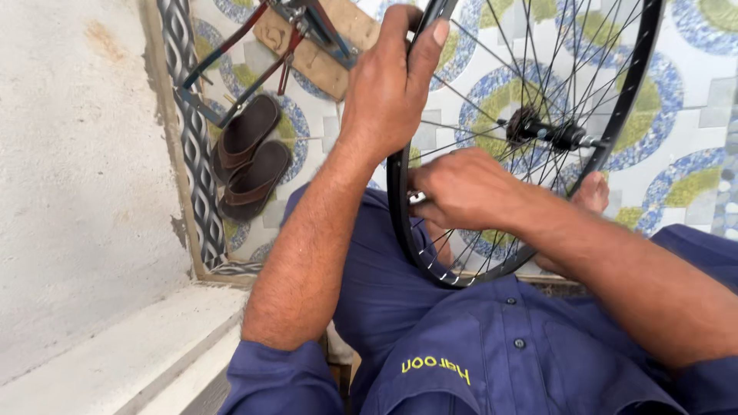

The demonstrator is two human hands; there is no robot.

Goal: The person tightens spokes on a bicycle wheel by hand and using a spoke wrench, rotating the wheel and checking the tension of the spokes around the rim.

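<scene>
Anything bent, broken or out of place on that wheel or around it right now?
Nothing stands out. The left hand grips the black rim near its top, the right hand works at the spokes, which look straight. The hub sits centred. The brown sandals lie paired on the patterned floor.

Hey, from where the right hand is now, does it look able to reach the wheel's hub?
Probably yes. The right hand sits at the rim on the spoke side, and the hub lies just beyond it, with only thin spokes between; the fingers may need to thread past those.
</scene>
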